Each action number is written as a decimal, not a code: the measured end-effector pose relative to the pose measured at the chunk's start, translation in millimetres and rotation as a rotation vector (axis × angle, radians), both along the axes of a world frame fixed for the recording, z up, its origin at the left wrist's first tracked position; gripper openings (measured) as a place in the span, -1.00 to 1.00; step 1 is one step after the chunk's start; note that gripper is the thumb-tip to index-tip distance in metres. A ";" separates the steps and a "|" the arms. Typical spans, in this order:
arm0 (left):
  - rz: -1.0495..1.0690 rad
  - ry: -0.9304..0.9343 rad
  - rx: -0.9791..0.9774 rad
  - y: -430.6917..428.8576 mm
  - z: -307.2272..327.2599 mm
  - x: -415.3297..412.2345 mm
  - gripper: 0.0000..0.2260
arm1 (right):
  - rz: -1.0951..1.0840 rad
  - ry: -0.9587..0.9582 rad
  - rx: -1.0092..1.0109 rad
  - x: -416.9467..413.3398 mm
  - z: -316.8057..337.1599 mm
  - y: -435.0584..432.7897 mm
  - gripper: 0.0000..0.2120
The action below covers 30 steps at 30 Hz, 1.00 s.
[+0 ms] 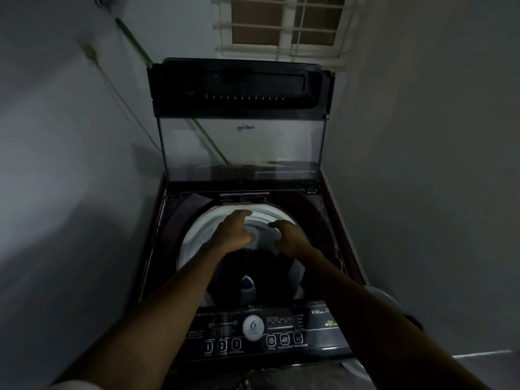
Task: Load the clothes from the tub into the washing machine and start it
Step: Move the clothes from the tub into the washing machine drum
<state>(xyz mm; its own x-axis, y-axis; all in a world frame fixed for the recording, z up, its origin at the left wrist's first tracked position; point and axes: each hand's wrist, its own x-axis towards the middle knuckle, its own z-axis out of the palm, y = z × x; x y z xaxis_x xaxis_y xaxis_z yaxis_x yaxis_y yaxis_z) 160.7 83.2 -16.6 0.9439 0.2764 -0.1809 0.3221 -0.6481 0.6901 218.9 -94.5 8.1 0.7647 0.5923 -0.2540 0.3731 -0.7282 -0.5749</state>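
Note:
A top-loading washing machine (332, 220) stands in front of me with its glass lid (242, 144) raised upright. Both my hands hover over the white drum rim (191, 240). My left hand (235, 229) reaches forward with its fingers relaxed and nothing in it. Beside it, my right hand (289, 235) has loosely curled fingers and also holds nothing. Dark clothes (247, 268) lie in the drum below my wrists. The edge of a pale tub (384, 299) shows at the machine's right side, mostly hidden behind my right arm.
The control panel (253, 333) with a round dial and several buttons runs along the machine's near edge. Grey walls close in on both sides. A barred window (284, 23) is behind the machine, and a green hose (132, 38) runs down the left wall.

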 end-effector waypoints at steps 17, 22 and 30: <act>-0.223 -0.295 0.286 -247.2 28.4 12.7 -0.51 | -0.097 -0.239 0.131 2.8 18.7 -218.4 -0.52; -0.233 -0.284 0.356 -345.6 16.6 3.4 -0.50 | -0.171 -0.277 0.082 0.2 -1.0 -328.2 -0.53; -0.275 -0.163 0.310 -449.8 -6.9 -23.1 -0.49 | -0.259 -0.208 0.035 -26.5 -23.3 -456.1 -0.52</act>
